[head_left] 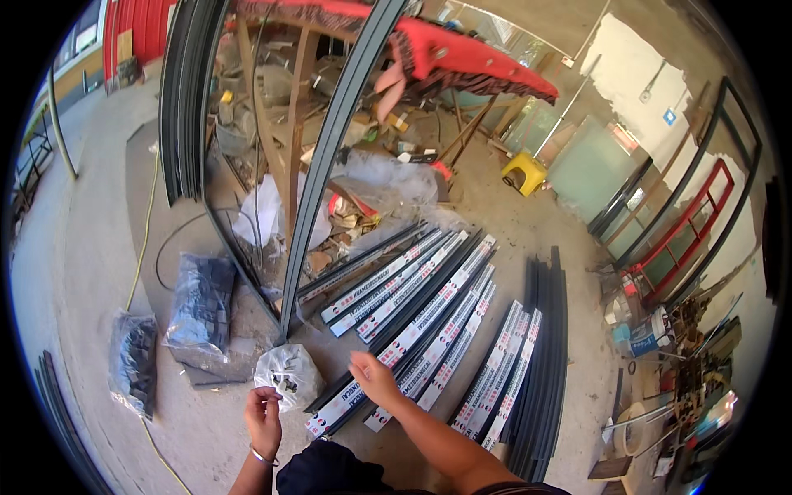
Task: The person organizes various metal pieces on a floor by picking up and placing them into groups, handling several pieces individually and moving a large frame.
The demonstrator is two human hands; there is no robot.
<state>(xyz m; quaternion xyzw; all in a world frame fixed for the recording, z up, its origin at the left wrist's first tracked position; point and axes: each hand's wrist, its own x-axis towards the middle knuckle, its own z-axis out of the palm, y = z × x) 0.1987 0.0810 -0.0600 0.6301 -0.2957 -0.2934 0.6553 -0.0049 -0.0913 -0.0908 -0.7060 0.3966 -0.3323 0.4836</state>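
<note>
Head view, I see my left hand (pixel 263 419) low in frame, fingers (pixel 261 398) pinched together on something tiny, can't tell what; a thin bracelet sits on that wrist. Just above those fingertips, nearly touching, sits a white plastic bag (pixel 289 375) of small parts on the concrete floor (pixel 99 272). My right hand (pixel 373 378) hangs palm down, fingers (pixel 356 360) loosely spread, holding nothing, over the near ends of the long metal strips (pixel 412 318) with white-and-red labels; can't tell if the fingertips touch them. The strips fan away up and right from that hand. Further right of it, a stack of plain dark strips (pixel 544 363). Left of the left fingers, well apart, two dark plastic bags (pixel 200 304). Above the white bag a tall dark frame (pixel 326 165) stands leaning. Far beyond, a yellow stool (pixel 523 172).
</note>
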